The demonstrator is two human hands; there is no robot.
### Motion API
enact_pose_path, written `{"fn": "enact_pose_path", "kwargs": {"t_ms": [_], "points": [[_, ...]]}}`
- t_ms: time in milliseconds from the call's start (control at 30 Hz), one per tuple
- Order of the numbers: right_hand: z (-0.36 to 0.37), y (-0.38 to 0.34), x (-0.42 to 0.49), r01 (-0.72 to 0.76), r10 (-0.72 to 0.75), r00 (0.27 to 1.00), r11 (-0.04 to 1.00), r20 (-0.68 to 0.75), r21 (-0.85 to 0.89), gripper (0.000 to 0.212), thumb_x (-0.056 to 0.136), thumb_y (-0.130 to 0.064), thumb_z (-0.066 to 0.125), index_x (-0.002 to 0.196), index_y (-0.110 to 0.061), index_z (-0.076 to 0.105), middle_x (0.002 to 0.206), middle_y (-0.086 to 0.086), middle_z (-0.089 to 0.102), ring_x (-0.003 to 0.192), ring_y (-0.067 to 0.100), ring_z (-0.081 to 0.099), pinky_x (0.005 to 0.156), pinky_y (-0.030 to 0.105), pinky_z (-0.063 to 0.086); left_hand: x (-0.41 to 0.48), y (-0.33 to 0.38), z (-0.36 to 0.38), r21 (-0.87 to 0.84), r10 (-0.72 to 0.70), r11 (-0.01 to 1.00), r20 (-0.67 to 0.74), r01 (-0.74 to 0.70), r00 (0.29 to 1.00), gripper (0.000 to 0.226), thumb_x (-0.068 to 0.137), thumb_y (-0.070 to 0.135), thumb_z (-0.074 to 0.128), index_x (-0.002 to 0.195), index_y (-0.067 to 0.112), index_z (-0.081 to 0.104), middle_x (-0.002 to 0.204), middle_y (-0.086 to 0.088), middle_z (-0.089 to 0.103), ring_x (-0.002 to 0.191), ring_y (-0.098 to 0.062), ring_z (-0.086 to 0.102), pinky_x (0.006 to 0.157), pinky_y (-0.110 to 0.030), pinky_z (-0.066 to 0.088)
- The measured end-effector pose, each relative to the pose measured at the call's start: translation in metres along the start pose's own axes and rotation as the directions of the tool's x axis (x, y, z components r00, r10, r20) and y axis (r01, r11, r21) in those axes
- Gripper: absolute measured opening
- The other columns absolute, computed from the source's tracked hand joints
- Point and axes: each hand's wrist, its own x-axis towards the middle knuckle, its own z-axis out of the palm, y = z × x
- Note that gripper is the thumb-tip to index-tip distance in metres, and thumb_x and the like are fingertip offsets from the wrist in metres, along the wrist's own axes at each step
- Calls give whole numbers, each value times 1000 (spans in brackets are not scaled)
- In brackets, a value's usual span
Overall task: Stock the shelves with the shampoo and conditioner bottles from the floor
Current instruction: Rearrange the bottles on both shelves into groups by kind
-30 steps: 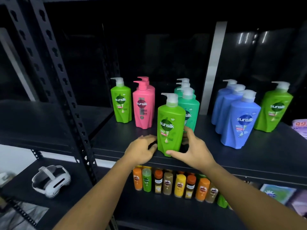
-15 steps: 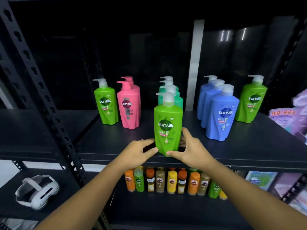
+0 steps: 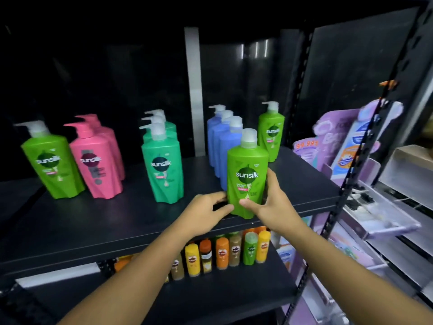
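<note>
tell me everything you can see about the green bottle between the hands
The green bottle is a glossy, plastic-looking pump bottle with a pale pump top whose spout cannot be made out. Its front label reads "sunsilk" in white on a dark round patch, with a small pink strip below. It stands upright near the front edge of the dark shelf, in front of the blue bottles. The left hand touches its lower left side; the right hand wraps its lower right, thumb across the front.

Purple promo display (image 3: pixel 337 146) right of rack; clear acrylic tray (image 3: pixel 384 214) below it.
</note>
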Motion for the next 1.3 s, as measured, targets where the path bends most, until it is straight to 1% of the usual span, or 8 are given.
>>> {"fn": "enact_pose_path", "kwargs": {"t_ms": [167, 333, 433, 500, 667, 1000, 1200, 1300], "points": [[-48, 32, 10, -80, 80, 995, 997, -53, -1, 80, 83, -22, 83, 143, -39, 33, 115, -29, 65, 110, -2, 64, 99, 37, 53, 32, 25, 33, -20, 58, 998, 1, -58, 998, 40, 99, 31, 65, 138, 29, 62, 133, 20, 65, 124, 7, 57, 110, -26, 45], [-81, 60, 35, -161, 161, 983, 987, -89, 11, 69, 87, -20, 79, 141, -34, 37, 118, -21, 66, 108, -4, 63, 101, 35, 51, 62, 45, 53, 74, 21, 997, 73, -26, 997, 51, 99, 35, 63, 149, 26, 51, 150, 11, 53, 137, -2, 46, 109, -13, 32], [-94, 73, 59, -181, 180, 981, 984, -67, 1, 66, 89, -15, 77, 140, -28, 38, 115, -23, 64, 106, -9, 59, 103, 33, 49, 79, 50, 63, 123, -12, 992, 115, -3, 993, 52, 100, 38, 61, 150, 31, 49, 154, 11, 48, 141, -4, 42, 110, -15, 29], [-100, 82, 76, -194, 193, 980, 981, -42, -21, 64, 90, -16, 76, 140, -26, 38, 114, -23, 62, 106, -2, 61, 104, 35, 48, 87, 52, 71, 172, -19, 985, 145, -6, 989, 52, 101, 40, 59, 151, 33, 47, 156, 12, 45, 143, -6, 40, 113, -17, 27], [-106, 107, 111, -196, 196, 980, 981, -33, -10, 61, 89, -18, 76, 135, -32, 40, 119, -16, 63, 116, 12, 60, 107, 41, 47, 98, 42, 84, 296, -92, 955, 257, 13, 962, 57, 102, 52, 50, 156, 41, 34, 165, 15, 26, 154, -11, 20, 126, -37, 20], [-106, 131, 144, -167, 169, 985, 983, -22, 82, 50, 91, -11, 72, 132, -28, 47, 116, -17, 66, 112, 8, 62, 108, 42, 48, 93, 53, 85, 362, -147, 931, 238, 53, 960, 57, 103, 58, 41, 157, 42, 31, 166, 23, 17, 155, -6, 6, 119, -23, 7], [-103, 144, 137, -109, 110, 991, 994, -71, 18, 53, 89, -14, 70, 129, -42, 48, 122, -17, 65, 118, 10, 61, 107, 47, 48, 89, 59, 86, 398, -180, 914, 224, 78, 958, 60, 100, 66, 36, 156, 46, 29, 165, 26, 15, 156, -8, 6, 122, -30, 13], [-103, 145, 138, -64, 64, 994, 998, -94, 9, 51, 88, -16, 71, 128, -40, 50, 122, -16, 64, 118, 10, 61, 105, 47, 49, 89, 62, 86, 410, -194, 908, 226, 87, 955, 62, 99, 69, 35, 156, 47, 28, 165, 27, 15, 156, -9, 6, 123, -33, 15]]}}
